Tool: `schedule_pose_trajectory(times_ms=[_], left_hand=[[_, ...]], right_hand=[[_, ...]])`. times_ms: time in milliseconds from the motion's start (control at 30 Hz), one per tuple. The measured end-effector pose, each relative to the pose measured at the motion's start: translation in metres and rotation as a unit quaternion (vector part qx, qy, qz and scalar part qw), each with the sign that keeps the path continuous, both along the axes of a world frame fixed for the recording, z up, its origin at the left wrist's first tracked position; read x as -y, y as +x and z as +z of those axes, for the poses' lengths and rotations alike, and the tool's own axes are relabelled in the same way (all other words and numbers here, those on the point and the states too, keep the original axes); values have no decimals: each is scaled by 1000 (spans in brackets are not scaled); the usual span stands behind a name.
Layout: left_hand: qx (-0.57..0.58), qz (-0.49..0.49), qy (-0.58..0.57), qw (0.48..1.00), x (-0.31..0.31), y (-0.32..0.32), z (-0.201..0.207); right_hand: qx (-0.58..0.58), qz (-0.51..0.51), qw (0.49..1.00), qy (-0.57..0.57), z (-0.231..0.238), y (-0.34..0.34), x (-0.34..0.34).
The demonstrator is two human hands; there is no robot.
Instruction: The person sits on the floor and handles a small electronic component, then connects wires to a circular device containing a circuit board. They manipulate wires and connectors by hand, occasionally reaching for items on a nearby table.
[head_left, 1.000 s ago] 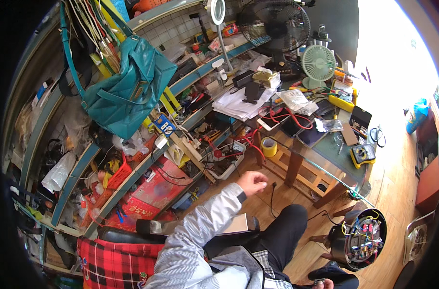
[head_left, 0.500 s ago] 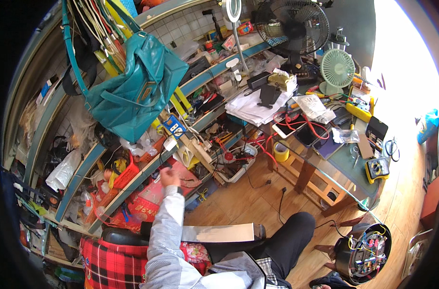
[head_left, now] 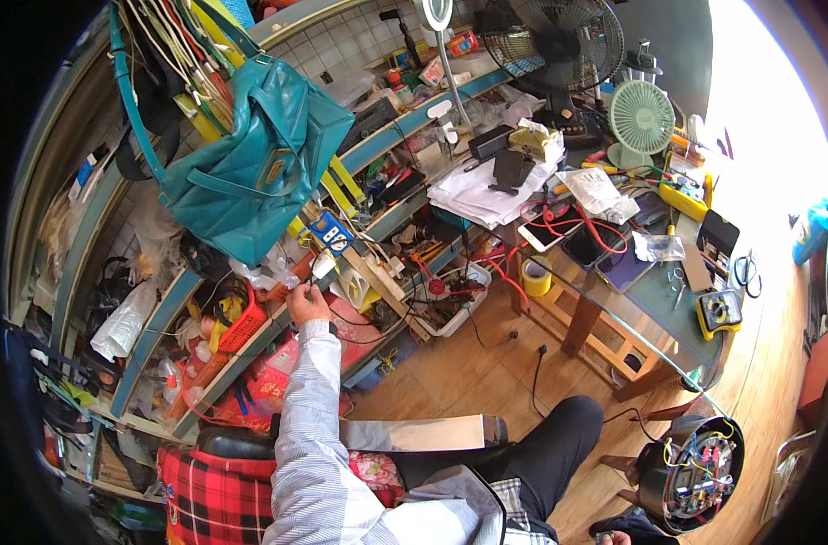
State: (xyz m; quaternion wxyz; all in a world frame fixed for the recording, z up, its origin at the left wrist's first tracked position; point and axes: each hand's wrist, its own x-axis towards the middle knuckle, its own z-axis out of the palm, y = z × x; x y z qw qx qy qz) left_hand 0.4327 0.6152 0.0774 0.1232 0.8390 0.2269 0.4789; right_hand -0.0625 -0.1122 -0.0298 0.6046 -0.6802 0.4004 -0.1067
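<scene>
Obstacle beyond left hand [head_left: 308, 305]: teal bag [head_left: 261, 163]

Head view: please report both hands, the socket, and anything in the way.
Left hand just below white plug, contact unclear. Right hand at lower edge, partly cut off. Blue socket above left hand. Teal bag hangs nearby, not covering socket.

Left hand [head_left: 307, 307]: tips of the fingers [head_left: 309, 292] hidden from me; contact with the white block [head_left: 323, 264] unclear. Right hand [head_left: 616, 539]: mostly cut off below, grip indeterminable. Black fan [head_left: 559, 44]: top cut off. Small parts [head_left: 704, 465] in round black housing [head_left: 651, 472]: too fine to identify.
</scene>
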Motion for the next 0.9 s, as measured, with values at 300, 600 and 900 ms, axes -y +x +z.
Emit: schedule_pose_trajectory(times_ms=[300,600,900], left_hand=[[82,-165,-47,982,63,-19,38],[36,-427,-285,857,203,-60,87],[-24,-422,-275,864,167,-5,83]], right_hand=[[10,-12,1000,18,0,5,-2],[25,-10,999,43,-2,4,-5],[38,-5,999,36,-14,-2,-2]])
